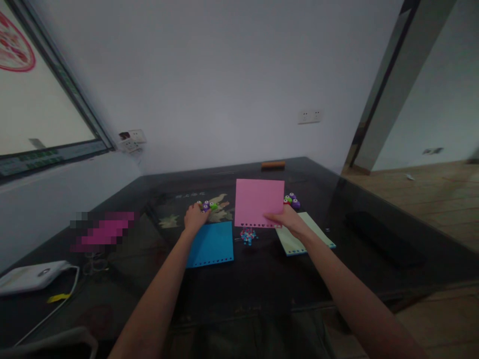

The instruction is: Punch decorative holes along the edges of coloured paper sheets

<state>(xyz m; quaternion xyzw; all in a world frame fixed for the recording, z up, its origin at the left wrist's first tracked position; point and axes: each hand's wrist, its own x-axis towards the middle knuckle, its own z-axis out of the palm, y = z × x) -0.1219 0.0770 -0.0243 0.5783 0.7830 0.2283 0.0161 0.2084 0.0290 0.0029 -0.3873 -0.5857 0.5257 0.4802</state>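
My right hand (287, 219) is closed on the lower right part of a pink sheet of paper (259, 202), thumb in front. The sheet is raised above the table, with a row of holes along its lower edge. My left hand (196, 218) is at a cluster of small purple and green balls with eyes (208, 205), fingers bent and apart; whether it touches them is unclear. A blue sheet with holes (211, 244) lies below that hand. Under my right forearm lies a pale green sheet (299, 237). Small pink and blue pieces (248, 236) are heaped between the sheets.
More eyed balls (293, 200) are behind my right hand. On the dark table (262, 284) are a brown bar-shaped object (273, 165), a long black object (383, 239), a white device with a cable (33, 276), and a pixelated pink item (107, 229). A wall stands behind.
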